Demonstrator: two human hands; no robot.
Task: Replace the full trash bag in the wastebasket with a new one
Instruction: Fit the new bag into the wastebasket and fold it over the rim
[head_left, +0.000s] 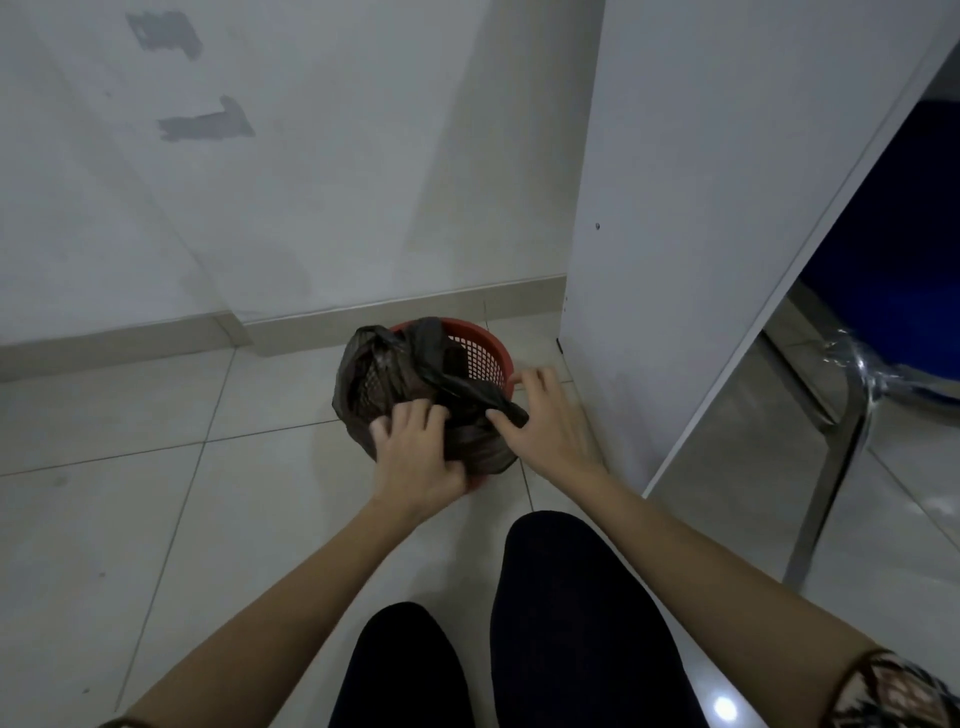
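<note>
Looking down from the head camera, I see a small round red plastic wastebasket with mesh walls (480, 353) on the pale tiled floor (156, 519), in the middle of the frame. It stands near the white wall (311, 156) at the top and close beside a white cabinet panel (701, 208) on the right.

A dark, thin plastic trash bag (374, 374) is draped over the basket. It covers the left and near sides of the rim, and I can see the mesh through it on the left. The far right part of the rim is bare and red. A twisted strip of the bag runs across the opening toward the lower right.

My left hand (415, 452) is on the near side of the basket. Its fingers are curled and pressed down on the bag there, bunching the plastic. My right hand (545, 421) is at the right side of the rim. Its thumb and first finger are pinching the end of the twisted strip, and the other fingers are spread out above the rim.

Both bare forearms reach up from the bottom corners. Two dark trouser legs (571, 623) show at the bottom middle. A shiny metal chair leg (826, 467) and a blue seat (893, 286) are at the right edge
</note>
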